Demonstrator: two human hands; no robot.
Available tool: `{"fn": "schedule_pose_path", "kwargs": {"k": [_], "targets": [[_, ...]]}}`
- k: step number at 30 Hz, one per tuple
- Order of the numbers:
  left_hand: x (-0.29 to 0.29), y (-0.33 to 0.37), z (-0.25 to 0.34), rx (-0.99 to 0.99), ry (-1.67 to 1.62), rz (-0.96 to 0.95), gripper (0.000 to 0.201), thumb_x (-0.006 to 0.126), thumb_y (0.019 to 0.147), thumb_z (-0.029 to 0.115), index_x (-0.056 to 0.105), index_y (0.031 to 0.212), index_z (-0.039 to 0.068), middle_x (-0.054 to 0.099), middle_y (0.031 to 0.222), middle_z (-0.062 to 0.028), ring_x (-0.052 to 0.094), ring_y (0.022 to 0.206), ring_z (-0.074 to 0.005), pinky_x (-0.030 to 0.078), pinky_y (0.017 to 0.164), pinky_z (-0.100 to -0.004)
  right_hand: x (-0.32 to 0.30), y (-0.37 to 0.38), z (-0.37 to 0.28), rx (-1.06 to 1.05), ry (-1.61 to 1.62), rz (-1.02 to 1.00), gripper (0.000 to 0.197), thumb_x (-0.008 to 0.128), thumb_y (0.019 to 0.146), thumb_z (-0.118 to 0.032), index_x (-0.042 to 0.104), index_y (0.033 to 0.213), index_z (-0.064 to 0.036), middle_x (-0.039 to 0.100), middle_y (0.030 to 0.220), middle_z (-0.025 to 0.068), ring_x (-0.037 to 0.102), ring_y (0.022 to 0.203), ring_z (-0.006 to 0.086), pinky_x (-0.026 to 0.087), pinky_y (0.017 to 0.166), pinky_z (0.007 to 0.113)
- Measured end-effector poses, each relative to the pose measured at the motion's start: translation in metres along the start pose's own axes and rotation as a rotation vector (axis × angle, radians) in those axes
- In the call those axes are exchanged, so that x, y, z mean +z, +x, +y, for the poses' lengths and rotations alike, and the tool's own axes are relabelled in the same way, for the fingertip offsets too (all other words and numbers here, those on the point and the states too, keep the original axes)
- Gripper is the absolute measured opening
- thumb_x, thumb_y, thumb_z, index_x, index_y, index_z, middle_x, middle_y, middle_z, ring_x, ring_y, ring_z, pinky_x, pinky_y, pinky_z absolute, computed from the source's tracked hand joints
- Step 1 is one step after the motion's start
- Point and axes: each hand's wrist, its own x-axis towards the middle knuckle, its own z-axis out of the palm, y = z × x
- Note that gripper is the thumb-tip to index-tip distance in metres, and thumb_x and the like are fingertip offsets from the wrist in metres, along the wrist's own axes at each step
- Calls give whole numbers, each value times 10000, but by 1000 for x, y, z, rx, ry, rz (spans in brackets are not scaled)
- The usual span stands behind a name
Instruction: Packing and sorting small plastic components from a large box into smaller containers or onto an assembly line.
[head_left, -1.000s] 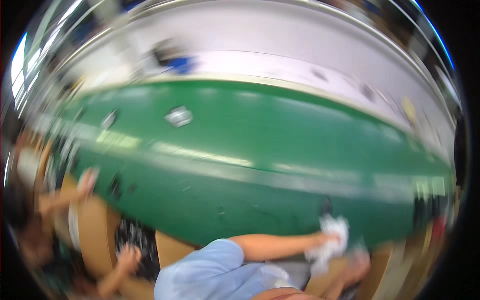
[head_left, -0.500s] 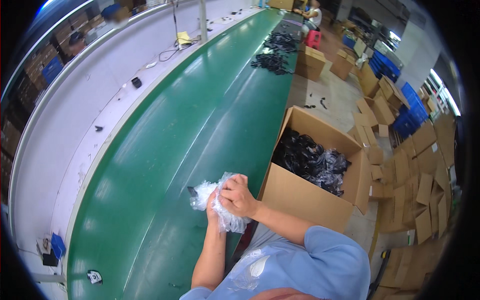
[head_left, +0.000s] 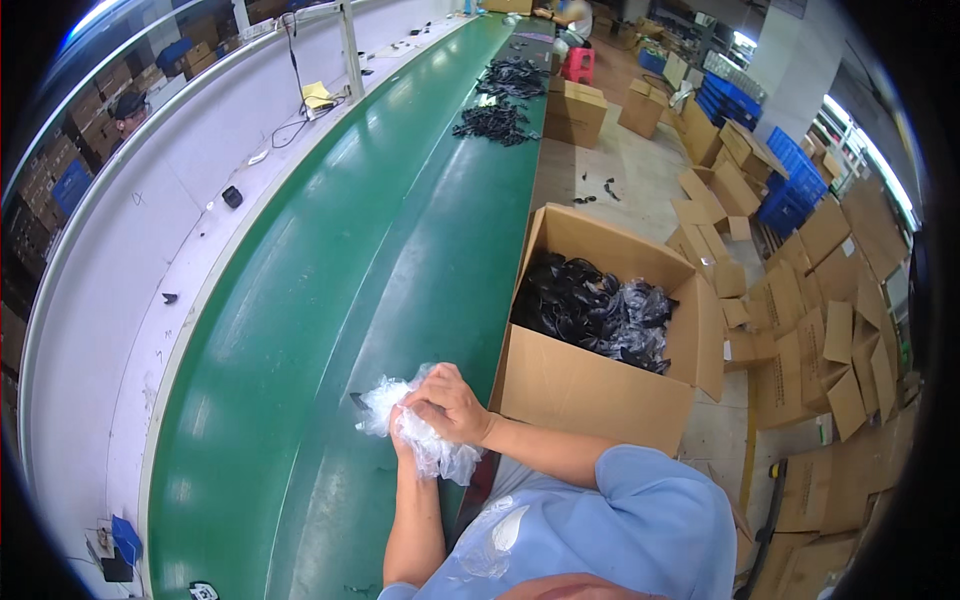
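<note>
A crumpled bundle of clear plastic bags (head_left: 440,455) is gripped between both hands, above the green belt near its right edge. My left hand (head_left: 403,432) holds it from below and the left, largely covered by the plastic. Over the top lies my right hand (head_left: 450,403), its fingers bent and pressed into the bundle. A small dark tip (head_left: 358,400) shows at the bundle's left end; what it belongs to is hidden.
The long green belt (head_left: 300,330) runs away from me, with piles of black parts (head_left: 495,122) far along it. Right of it stands an open carton (head_left: 600,390) holding black parts and clear bags. Flattened cartons (head_left: 800,370) and blue crates (head_left: 795,180) lie further right. A person sits at the far end.
The whole view has shifted, so the belt and carton appear further left. My right hand's fingers have changed position slightly on the plastic bundle, which both hands still hold.
</note>
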Motion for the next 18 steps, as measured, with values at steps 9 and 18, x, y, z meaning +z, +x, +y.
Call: {"fn": "schedule_pose_path", "kwargs": {"k": [9,18], "targets": [[24,-5,0,50,-35,127,668,407,906,493,481,1268,-63,482,1307,-206,484,1218,-310,385,1063,-406,16,-6,7,11,-49,-39,198,570,918,-213,736,1019,-170,571,1021,24,453,1006,249,279,966,396],[22,-6,-5,77,45,258,631,445,896,504,504,1269,-2,542,1246,-175,540,1159,-297,433,1017,-414,14,-17,12,-50,-170,44,224,570,902,-243,741,1042,-209,554,1311,50,450,1135,300,274,990,418]]}}
